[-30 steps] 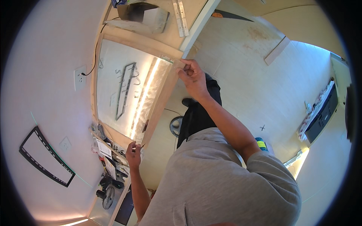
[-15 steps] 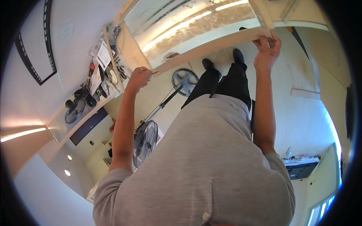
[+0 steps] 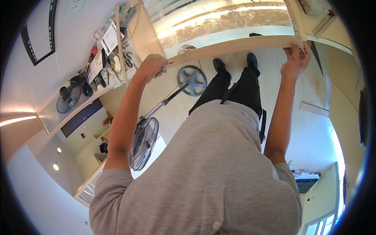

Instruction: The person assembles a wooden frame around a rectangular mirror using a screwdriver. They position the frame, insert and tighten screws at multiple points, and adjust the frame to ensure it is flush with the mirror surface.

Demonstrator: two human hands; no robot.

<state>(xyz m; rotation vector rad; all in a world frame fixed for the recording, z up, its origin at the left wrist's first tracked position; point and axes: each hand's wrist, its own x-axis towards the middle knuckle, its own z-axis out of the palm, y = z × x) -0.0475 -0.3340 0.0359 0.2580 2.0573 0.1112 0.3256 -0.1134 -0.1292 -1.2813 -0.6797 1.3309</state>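
Note:
A long, pale wooden strip (image 3: pixel 235 46) runs along the near edge of a glossy, reflective panel (image 3: pixel 219 23). My right hand (image 3: pixel 295 63) pinches the strip at its right end, thumb and fingers on the wood. At the strip's left end, my left hand (image 3: pixel 152 67) is closed around something small. Only a thin, dark pointed tip sticks out of that fist toward the wood; the rest is hidden by the fingers. Whether the tip touches the strip I cannot tell.
Left of the panel, a shelf holds papers (image 3: pixel 111 39), scissors and tools, plus a small fan (image 3: pixel 68 100). A standing fan (image 3: pixel 144 144) with a round base (image 3: pixel 192 80) is by my left side. A handsaw blade (image 3: pixel 315 58) lies beyond my right hand; a board (image 3: pixel 314 109) is farther right.
The whole view has shifted, so the panel and strip appear farther right. My right hand stays on the strip's right end. My left hand remains closed at the left end, turned slightly.

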